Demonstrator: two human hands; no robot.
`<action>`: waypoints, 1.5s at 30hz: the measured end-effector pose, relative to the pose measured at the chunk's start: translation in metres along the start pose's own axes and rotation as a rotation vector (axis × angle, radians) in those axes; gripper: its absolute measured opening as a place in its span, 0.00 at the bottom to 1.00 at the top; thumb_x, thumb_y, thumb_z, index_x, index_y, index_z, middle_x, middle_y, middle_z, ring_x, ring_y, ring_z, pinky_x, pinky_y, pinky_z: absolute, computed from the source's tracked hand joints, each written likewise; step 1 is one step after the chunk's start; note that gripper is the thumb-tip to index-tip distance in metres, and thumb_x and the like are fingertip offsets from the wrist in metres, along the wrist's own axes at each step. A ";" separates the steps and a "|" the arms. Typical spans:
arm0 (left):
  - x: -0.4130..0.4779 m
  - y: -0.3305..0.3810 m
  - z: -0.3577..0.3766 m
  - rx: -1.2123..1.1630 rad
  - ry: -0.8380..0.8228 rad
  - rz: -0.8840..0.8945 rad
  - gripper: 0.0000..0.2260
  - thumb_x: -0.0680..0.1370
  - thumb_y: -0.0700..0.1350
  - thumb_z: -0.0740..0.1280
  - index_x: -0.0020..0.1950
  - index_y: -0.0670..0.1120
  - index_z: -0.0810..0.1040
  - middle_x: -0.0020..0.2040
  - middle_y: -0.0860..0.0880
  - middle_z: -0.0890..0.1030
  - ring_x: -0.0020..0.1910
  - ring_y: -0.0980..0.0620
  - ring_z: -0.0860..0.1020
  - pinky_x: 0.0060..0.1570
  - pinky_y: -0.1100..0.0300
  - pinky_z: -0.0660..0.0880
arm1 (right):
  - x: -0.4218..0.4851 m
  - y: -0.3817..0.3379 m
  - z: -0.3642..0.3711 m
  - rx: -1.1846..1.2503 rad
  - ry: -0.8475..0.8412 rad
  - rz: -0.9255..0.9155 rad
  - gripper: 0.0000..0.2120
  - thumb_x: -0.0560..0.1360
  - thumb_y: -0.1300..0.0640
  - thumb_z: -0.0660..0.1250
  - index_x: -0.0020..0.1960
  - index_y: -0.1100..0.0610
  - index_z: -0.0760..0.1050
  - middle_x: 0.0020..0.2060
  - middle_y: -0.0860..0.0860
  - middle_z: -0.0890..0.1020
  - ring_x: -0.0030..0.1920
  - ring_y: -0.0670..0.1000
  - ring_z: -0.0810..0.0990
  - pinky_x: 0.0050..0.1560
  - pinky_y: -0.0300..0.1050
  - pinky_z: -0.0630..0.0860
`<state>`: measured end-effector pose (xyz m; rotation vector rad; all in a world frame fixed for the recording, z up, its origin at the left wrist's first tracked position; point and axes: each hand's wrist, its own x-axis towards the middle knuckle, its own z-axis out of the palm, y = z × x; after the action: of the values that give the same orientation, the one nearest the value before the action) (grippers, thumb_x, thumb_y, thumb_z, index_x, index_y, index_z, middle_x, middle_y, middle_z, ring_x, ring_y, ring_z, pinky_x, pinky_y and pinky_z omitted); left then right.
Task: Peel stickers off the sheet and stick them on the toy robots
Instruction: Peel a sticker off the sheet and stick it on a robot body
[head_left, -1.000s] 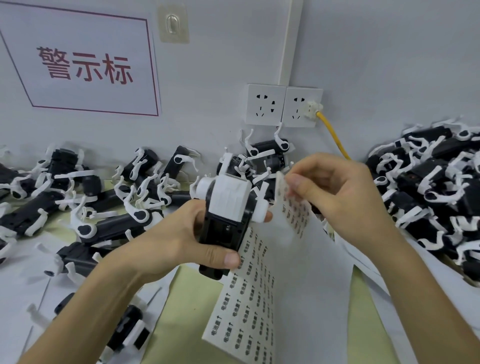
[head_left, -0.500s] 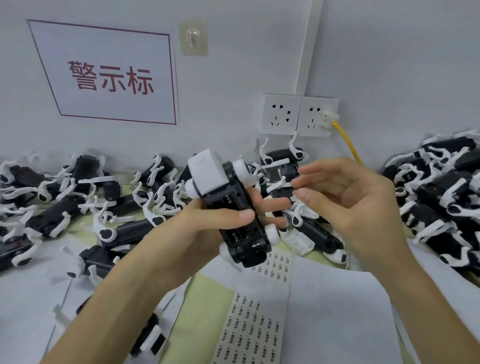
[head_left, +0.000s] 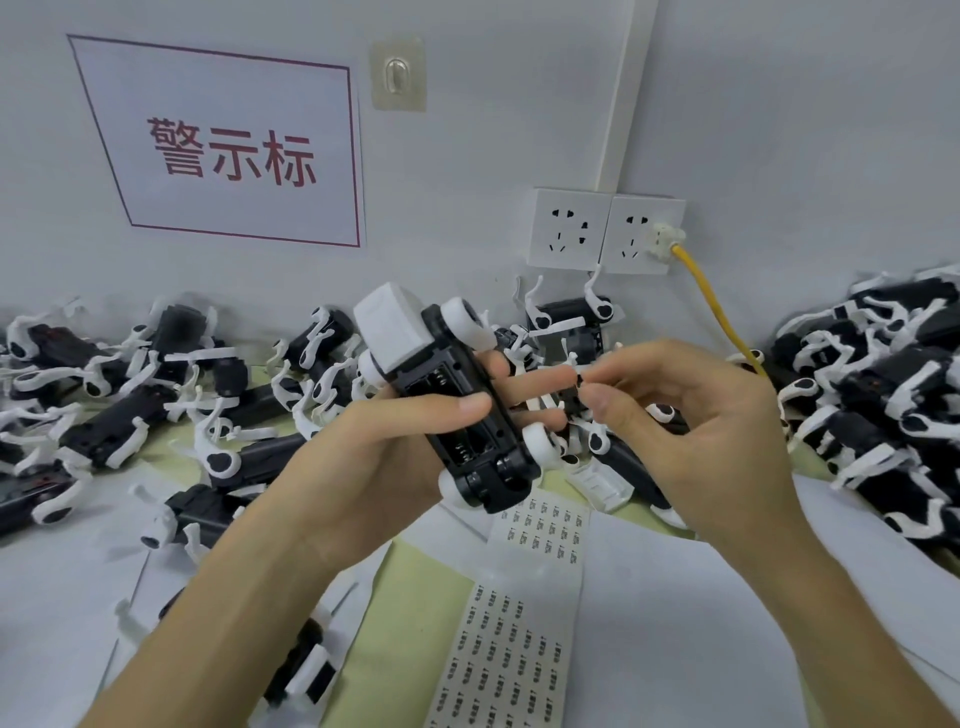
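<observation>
My left hand (head_left: 374, 467) grips a black and white toy robot (head_left: 452, 410) in mid air, thumb across its open black underside, white head end pointing up and away. My right hand (head_left: 691, 431) is just right of it, thumb and forefinger pinching a small sticker (head_left: 578, 383) close to my left fingertips; the sticker is barely visible. The sticker sheet (head_left: 504, 649), a long white strip printed with several rows of small black labels, lies flat on the table below both hands.
Piles of black and white toy robots lie at the left (head_left: 130, 395), along the wall (head_left: 566, 317) and at the right (head_left: 883, 405). White paper (head_left: 701, 623) covers the near table. On the wall are a sign (head_left: 228, 150), sockets (head_left: 605, 231) and a yellow cable (head_left: 711, 306).
My right hand came off the sheet, which dropped flat onto the table, and moved toward the robot with the sticker. My left hand turned the robot so its underside faces up.
</observation>
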<state>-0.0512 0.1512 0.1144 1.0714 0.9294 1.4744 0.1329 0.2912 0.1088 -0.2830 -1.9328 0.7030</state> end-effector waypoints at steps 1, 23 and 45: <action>0.001 0.000 -0.001 -0.065 -0.056 0.015 0.08 0.75 0.41 0.68 0.53 0.48 0.81 0.70 0.40 0.79 0.65 0.41 0.80 0.55 0.51 0.80 | 0.000 0.000 0.000 -0.002 -0.003 -0.002 0.05 0.75 0.59 0.75 0.48 0.50 0.83 0.41 0.45 0.85 0.42 0.50 0.84 0.46 0.42 0.81; -0.001 0.005 0.000 0.066 -0.006 0.127 0.09 0.72 0.41 0.71 0.50 0.50 0.83 0.69 0.45 0.81 0.65 0.40 0.81 0.53 0.56 0.80 | 0.003 -0.006 0.001 0.143 -0.011 0.138 0.06 0.77 0.58 0.72 0.50 0.48 0.84 0.41 0.49 0.86 0.36 0.51 0.84 0.45 0.43 0.82; 0.000 -0.003 0.027 0.645 0.016 0.215 0.18 0.70 0.36 0.73 0.51 0.58 0.83 0.58 0.48 0.84 0.56 0.45 0.82 0.55 0.58 0.80 | -0.003 -0.010 0.013 -0.063 0.135 0.256 0.03 0.76 0.58 0.74 0.44 0.51 0.85 0.38 0.45 0.87 0.39 0.48 0.86 0.43 0.49 0.83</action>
<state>-0.0244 0.1523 0.1198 1.6674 1.3851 1.3814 0.1239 0.2771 0.1080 -0.6101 -1.8096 0.7695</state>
